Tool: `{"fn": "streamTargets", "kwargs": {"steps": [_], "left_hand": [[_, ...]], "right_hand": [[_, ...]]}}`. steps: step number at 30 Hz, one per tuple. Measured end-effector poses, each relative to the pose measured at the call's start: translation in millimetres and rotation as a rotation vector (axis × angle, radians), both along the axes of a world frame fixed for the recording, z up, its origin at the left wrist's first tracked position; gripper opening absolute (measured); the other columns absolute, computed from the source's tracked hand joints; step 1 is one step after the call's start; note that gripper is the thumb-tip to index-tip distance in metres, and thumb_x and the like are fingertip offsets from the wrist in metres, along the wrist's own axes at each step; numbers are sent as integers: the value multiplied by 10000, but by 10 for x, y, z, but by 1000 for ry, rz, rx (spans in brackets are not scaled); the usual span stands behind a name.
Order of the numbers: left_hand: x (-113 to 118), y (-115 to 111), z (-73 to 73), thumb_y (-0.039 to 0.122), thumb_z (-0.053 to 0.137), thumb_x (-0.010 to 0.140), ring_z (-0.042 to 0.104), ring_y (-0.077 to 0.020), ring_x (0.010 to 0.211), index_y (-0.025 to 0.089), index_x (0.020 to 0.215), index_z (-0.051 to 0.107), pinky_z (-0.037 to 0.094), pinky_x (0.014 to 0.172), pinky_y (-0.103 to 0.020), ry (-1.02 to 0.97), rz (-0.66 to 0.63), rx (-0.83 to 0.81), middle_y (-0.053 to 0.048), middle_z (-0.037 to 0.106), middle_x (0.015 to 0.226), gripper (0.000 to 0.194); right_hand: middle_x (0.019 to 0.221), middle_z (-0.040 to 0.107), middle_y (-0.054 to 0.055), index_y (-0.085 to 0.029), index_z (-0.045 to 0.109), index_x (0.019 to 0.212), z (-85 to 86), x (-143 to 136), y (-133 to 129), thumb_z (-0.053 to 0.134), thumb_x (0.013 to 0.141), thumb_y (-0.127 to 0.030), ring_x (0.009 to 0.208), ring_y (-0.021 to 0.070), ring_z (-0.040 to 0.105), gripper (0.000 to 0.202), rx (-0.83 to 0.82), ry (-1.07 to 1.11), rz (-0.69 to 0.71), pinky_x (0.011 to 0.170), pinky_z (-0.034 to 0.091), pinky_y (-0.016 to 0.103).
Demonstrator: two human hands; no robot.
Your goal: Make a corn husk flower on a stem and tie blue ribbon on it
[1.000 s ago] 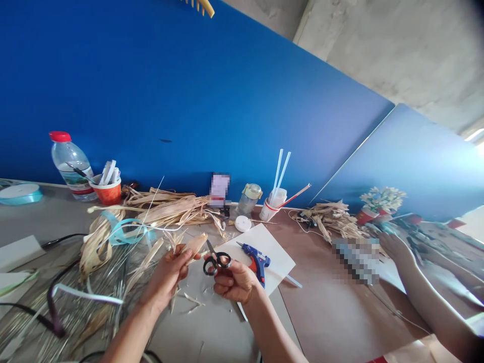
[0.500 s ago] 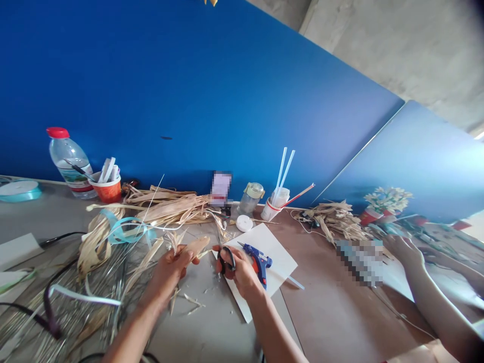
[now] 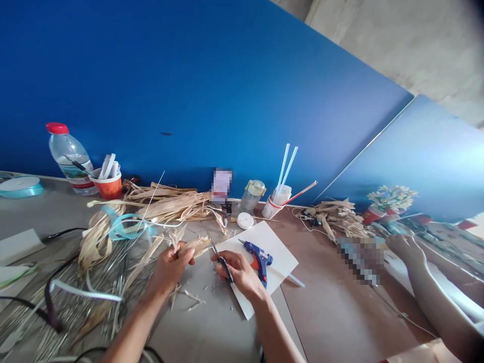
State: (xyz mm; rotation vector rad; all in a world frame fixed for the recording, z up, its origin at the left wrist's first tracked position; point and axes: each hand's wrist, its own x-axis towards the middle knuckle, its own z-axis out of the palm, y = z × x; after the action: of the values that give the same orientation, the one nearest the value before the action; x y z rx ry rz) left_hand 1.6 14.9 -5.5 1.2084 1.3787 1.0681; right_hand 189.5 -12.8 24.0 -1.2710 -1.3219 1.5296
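My left hand (image 3: 171, 268) pinches a folded piece of dried corn husk (image 3: 198, 245), its pale tip pointing right. In my right hand (image 3: 242, 275) is a pair of black-handled scissors (image 3: 227, 270), the thin blades slanting up and left, close to the husk's tip. Whether the blades touch it I cannot tell. Small husk scraps (image 3: 193, 298) lie on the table below my hands. Just right of my right hand, a blue glue gun (image 3: 258, 257) rests on a white board (image 3: 282, 254).
Thin wires (image 3: 102, 297) and blue ribbon (image 3: 130, 227) are heaped at left. Along the blue partition (image 3: 212, 91) stand a bottle (image 3: 75, 161), a cup of markers (image 3: 107, 186), husks (image 3: 174, 204), a jar (image 3: 250, 197) and a cup of glue sticks (image 3: 271, 206). Another person's arm (image 3: 427, 282) reaches in at right.
The scissors have turned in my right hand, so their blades now show pointing up beside the husk. My left hand keeps its hold on the husk in nearly the same place.
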Motion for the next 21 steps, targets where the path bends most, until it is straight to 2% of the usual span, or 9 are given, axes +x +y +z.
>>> {"fn": "streamTargets", "kwargs": {"steps": [4, 9, 15, 21], "left_hand": [[-10, -3, -36, 410, 603, 719, 362, -124, 481, 209, 578, 542, 270, 497, -250, -43, -22, 27, 37, 474, 513, 253], [10, -38, 32, 395, 627, 713, 361, -120, 489, 184, 756, 606, 268, 495, -250, -116, -19, -2, 53, 450, 523, 216], [17, -75, 128, 390, 650, 701, 313, -100, 458, 166, 802, 624, 221, 475, -243, -204, -32, -33, 73, 406, 476, 247], [8, -47, 41, 391, 669, 688, 291, -85, 452, 179, 789, 592, 204, 470, -230, -316, -14, -90, 90, 390, 482, 247]], "right_hand": [[571, 492, -35, -173, 676, 837, -28, -4, -4, 673, 671, -364, 548, 111, 408, 253, -14, -5, 32, 534, 302, 252], [579, 506, -37, -176, 688, 893, -62, 8, -3, 644, 705, -305, 534, 102, 390, 232, -1, -78, 61, 515, 271, 247], [590, 509, -34, -164, 698, 918, -53, 8, -9, 644, 706, -269, 535, 96, 386, 243, -9, -94, 52, 505, 252, 242], [582, 514, -36, -166, 708, 920, -61, 9, -13, 647, 716, -256, 522, 89, 361, 230, 14, -120, 62, 499, 247, 240]]}}
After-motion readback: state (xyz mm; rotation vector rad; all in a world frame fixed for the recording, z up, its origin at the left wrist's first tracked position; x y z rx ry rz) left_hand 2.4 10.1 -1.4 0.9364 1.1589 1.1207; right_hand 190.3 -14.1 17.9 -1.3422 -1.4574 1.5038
